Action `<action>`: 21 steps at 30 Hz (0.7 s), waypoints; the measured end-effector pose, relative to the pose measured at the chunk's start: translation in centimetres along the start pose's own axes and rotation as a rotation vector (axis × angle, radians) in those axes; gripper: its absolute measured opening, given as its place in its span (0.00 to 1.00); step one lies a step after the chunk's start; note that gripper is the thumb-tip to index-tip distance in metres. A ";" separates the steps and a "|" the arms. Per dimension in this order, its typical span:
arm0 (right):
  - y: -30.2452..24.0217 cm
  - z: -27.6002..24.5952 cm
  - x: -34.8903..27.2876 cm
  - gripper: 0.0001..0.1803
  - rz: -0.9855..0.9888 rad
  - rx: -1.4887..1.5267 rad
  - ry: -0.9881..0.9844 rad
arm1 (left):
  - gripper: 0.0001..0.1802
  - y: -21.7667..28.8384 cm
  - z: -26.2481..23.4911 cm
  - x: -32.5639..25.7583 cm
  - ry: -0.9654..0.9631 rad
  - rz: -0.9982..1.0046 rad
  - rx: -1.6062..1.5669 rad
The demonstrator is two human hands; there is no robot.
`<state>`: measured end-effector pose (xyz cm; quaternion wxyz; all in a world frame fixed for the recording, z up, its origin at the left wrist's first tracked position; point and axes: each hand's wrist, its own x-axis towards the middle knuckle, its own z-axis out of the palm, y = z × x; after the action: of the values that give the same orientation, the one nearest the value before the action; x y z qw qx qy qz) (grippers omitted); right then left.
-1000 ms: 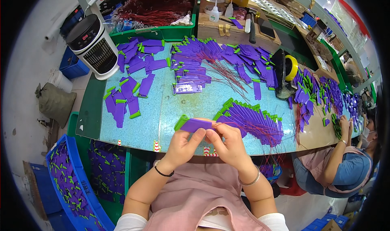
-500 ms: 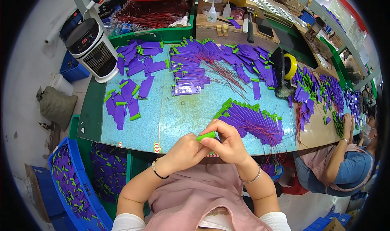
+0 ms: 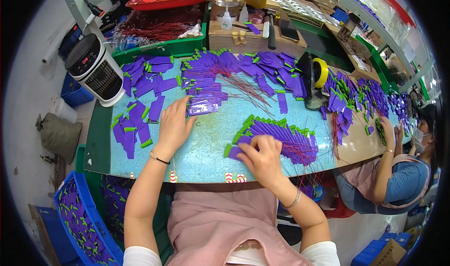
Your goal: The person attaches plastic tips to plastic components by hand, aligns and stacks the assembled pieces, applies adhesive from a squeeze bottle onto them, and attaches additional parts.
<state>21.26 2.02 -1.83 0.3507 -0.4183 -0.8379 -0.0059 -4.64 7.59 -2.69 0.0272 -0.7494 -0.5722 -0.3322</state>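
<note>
Purple strips (image 3: 204, 99) lie sideways, just right of left hand (image 3: 172, 130), thumb and fingers parted; right hand (image 3: 266, 157), well apart, meets green-ended strip (image 3: 235, 153), grip unclear.

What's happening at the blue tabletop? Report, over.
Left hand open, beside the upper purple stack. Right hand at a green-ended purple piece, left end of the fanned row. Red wires across that row; hands unobstructed.
</note>
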 end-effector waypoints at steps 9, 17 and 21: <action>14.4 -1.0 5.8 0.19 0.553 -0.405 -0.253 | 0.17 1.5 0.3 -2.9 -0.062 -0.105 -0.273; 3.2 -2.5 6.6 0.16 0.170 0.624 -0.096 | 0.13 4.1 -1.5 -2.6 -0.114 -0.564 -1.045; 0.5 -2.1 5.6 0.13 0.149 0.760 -0.266 | 0.16 5.0 -1.5 -2.5 -0.166 -0.566 -1.254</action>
<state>20.55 5.63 2.92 0.3683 -0.3155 -0.7859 0.3837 -1.26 3.10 -1.16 -0.5426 -0.4684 -0.4460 -0.5360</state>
